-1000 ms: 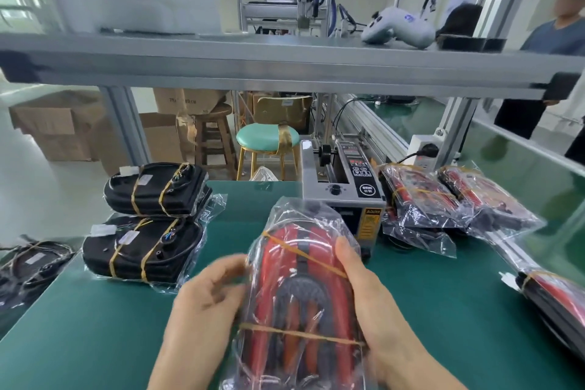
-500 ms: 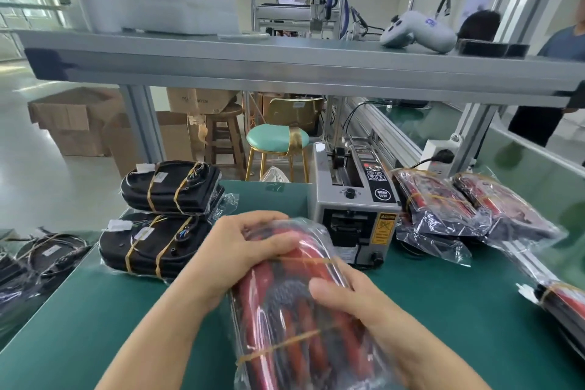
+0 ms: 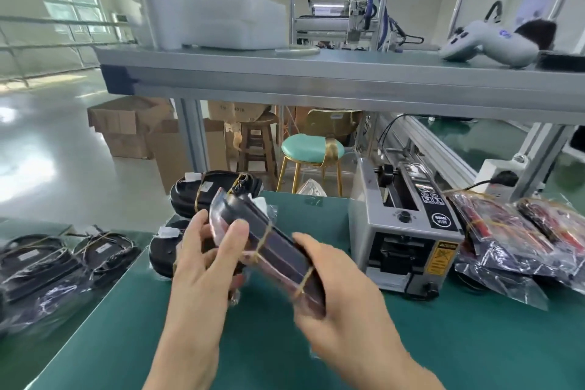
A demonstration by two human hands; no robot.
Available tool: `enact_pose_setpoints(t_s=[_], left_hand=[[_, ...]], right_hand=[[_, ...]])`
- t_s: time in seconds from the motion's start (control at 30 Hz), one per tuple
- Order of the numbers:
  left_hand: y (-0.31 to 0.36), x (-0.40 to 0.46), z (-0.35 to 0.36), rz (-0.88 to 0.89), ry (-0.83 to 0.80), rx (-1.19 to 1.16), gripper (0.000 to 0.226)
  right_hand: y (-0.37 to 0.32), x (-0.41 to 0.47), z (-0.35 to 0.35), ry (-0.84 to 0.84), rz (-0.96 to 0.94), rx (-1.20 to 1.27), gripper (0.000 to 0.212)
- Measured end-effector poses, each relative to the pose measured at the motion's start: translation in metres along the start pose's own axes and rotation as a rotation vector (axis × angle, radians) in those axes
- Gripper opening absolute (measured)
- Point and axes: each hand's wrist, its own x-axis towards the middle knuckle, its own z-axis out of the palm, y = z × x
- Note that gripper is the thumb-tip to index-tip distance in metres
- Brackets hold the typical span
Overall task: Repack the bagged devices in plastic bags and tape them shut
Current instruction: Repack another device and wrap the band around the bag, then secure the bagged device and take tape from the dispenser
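A bagged device [image 3: 269, 242], dark with red sides and two rubber bands, is held on edge above the green table [image 3: 474, 342]. My left hand [image 3: 205, 260] grips its far end, thumb on top. My right hand [image 3: 342, 304] grips its near end from below. Two black banded devices [image 3: 202, 193] in bags are stacked just behind my left hand. More bagged red devices [image 3: 506, 231] lie at the right.
A grey tape dispenser [image 3: 408, 228] stands right of my hands. Bagged black cable bundles [image 3: 47, 263] lie on the lower bench at the left. A metal shelf [image 3: 316, 76] spans overhead. Stools and cardboard boxes stand beyond the table's far edge.
The bagged device has been turned from lying flat, red face up, onto its edge and lifted toward the left. Both hands shifted their grip to its ends.
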Motion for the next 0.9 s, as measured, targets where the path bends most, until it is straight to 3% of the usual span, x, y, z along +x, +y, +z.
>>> enact_pose_setpoints(t_s=[0.1, 0.27, 0.47, 0.6, 0.67, 0.77, 0.9], left_hand=[[-0.001, 0.015, -0.021, 0.067, 0.151, -0.182, 0.052], [-0.020, 0.056, -0.050, 0.032, 0.334, -0.214, 0.034], [-0.057, 0.097, -0.072, -0.050, 0.435, -0.252, 0.051], [-0.080, 0.104, -0.071, -0.091, 0.411, -0.228, 0.052], [-0.085, 0.103, -0.071, -0.089, 0.393, -0.146, 0.052], [-0.088, 0.099, -0.073, -0.094, 0.407, -0.007, 0.057], [-0.077, 0.091, -0.062, -0.006, 0.478, 0.697, 0.067]], right_hand=[[-0.008, 0.030, 0.028, 0.119, -0.316, -0.260, 0.073], [-0.021, 0.071, 0.071, 0.166, -0.500, -0.444, 0.047], [-0.018, 0.088, 0.112, 0.024, -0.467, -0.602, 0.048], [-0.006, 0.092, 0.123, -0.105, -0.458, -0.654, 0.050], [-0.001, 0.092, 0.125, -0.164, -0.452, -0.688, 0.052], [0.001, 0.085, 0.127, -0.271, -0.395, -0.675, 0.078], [-0.002, 0.076, 0.112, -0.310, -0.407, -0.679, 0.084]])
